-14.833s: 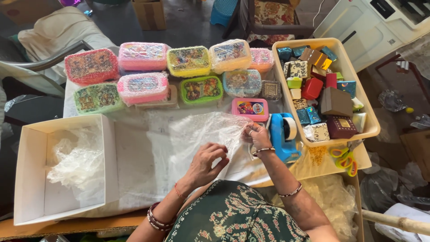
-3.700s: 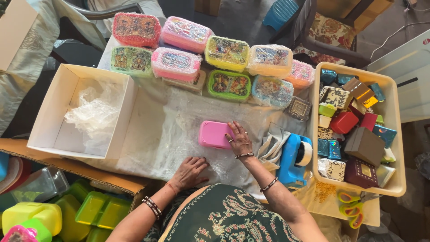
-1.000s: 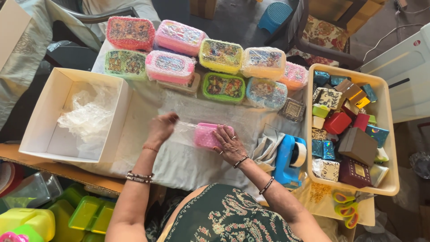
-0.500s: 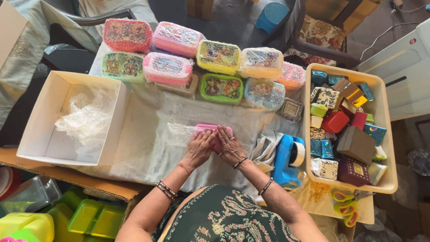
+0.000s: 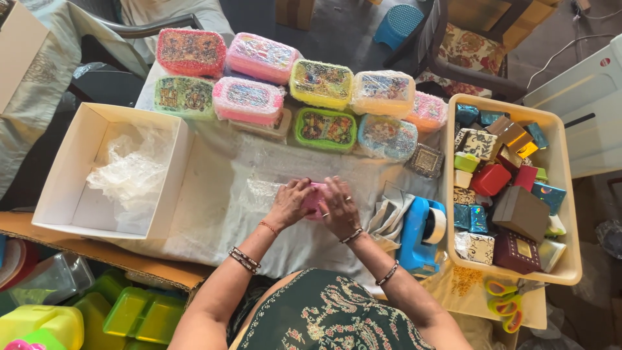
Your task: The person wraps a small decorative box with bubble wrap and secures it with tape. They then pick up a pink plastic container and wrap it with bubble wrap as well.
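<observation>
A small pink box (image 5: 315, 197) lies on a sheet of clear bubble wrap (image 5: 259, 188) spread over the table. Both hands cover it. My left hand (image 5: 291, 202) presses on its left side with a fold of the wrap under the fingers. My right hand (image 5: 338, 207) rests flat on its right side. Only a strip of pink shows between the two hands.
Several bubble-wrapped lunch boxes (image 5: 259, 84) line the far edge. A white carton (image 5: 61, 188) with crumpled plastic sits left. A blue tape dispenser (image 5: 421, 233) stands right of my hands, beside a beige tray (image 5: 570, 259) of small boxes. Scissors (image 5: 502, 304) lie below the tray.
My left hand came back from the wrap's far left and folded the wrap over the pink box. Both hands have closed in over the box.
</observation>
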